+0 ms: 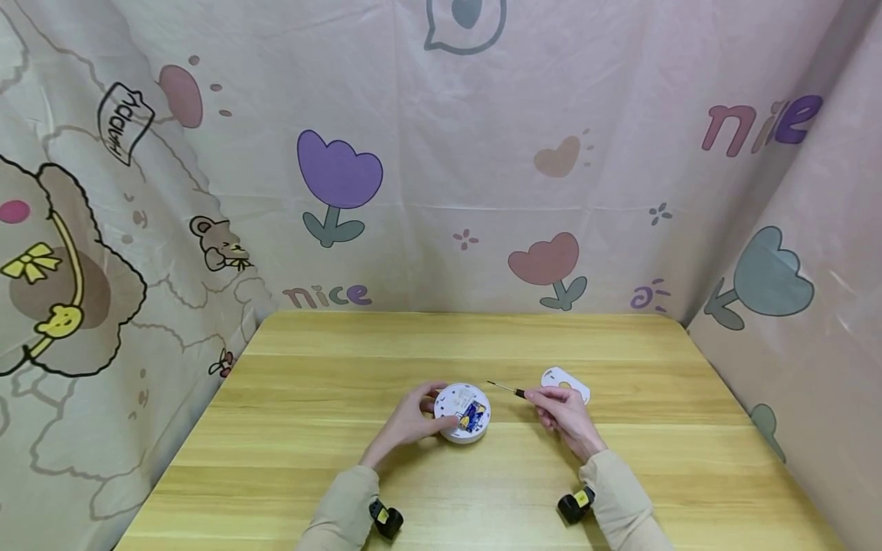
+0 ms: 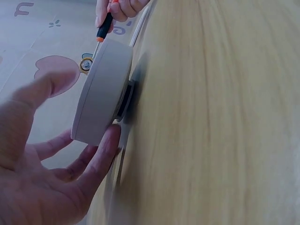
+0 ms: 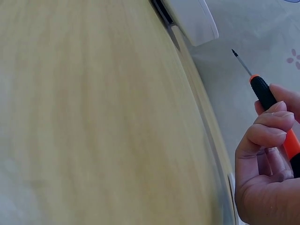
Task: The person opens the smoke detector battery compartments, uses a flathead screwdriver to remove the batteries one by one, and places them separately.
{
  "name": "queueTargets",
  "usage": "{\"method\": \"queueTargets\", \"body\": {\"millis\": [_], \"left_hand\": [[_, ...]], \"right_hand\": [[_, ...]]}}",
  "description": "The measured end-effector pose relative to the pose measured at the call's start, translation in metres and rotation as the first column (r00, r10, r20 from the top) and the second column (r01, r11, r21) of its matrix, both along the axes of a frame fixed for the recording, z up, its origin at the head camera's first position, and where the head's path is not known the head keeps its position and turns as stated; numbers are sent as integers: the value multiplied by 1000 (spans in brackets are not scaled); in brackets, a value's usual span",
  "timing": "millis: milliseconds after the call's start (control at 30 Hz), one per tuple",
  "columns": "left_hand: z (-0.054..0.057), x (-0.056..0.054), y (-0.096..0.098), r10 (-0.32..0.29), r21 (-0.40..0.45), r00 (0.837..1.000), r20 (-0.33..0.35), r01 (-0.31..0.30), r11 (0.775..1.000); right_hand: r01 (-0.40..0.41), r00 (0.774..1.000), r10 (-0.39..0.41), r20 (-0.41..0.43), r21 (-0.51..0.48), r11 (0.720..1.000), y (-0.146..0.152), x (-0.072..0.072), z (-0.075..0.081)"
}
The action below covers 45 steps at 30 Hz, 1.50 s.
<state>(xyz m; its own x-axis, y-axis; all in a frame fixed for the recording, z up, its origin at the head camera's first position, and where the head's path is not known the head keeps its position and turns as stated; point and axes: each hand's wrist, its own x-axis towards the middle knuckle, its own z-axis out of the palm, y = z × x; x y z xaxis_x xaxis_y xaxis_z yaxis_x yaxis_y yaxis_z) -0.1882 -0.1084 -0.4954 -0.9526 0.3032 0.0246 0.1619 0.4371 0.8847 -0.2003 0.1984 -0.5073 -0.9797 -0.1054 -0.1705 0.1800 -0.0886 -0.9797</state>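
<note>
My left hand (image 1: 408, 422) grips a round white device (image 1: 455, 398), shaped like a smoke alarm, with fingers along its side and thumb over the top. Its upper face carries small dark marks and a blue and yellow patch. In the left wrist view the device (image 2: 104, 89) tilts close over the table, and a small brass-coloured round part (image 2: 86, 64) juts from its face near the thumb. Between thumb and fingers, my right hand (image 1: 565, 415) holds a screwdriver (image 3: 263, 93) with a black and orange handle. The thin dark tip points left toward the device, a short gap away.
A white plate (image 1: 552, 376) with a hole lies on the wooden table (image 1: 331, 360) behind my right hand, which partly covers it. Printed curtains (image 1: 441, 252) close off the back and sides. Black wrist cameras (image 1: 574, 506) sit under both cuffs.
</note>
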Motion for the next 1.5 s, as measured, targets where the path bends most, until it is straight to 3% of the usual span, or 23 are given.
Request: {"method": "queueTargets", "body": {"millis": [200, 500, 733, 1133, 1500], "left_hand": [[-1, 0, 0, -52, -2, 999, -8, 52, 999], [1, 2, -1, -69, -2, 997, -35, 69, 998], [1, 4, -4, -75, 46, 997, -19, 76, 996], [0, 5, -6, -147, 50, 988, -43, 149, 988], [0, 8, 3, -105, -32, 994, -23, 105, 994]], "right_hand": [[-11, 1000, 11, 2, -3, 1000, 2, -1, -1], [-13, 1000, 13, 4, -2, 1000, 3, 0, 0], [-14, 1000, 14, 12, -11, 1000, 4, 2, 1], [3, 1000, -2, 12, -3, 1000, 6, 2, 1], [-10, 1000, 10, 4, -4, 1000, 7, 2, 1]]}}
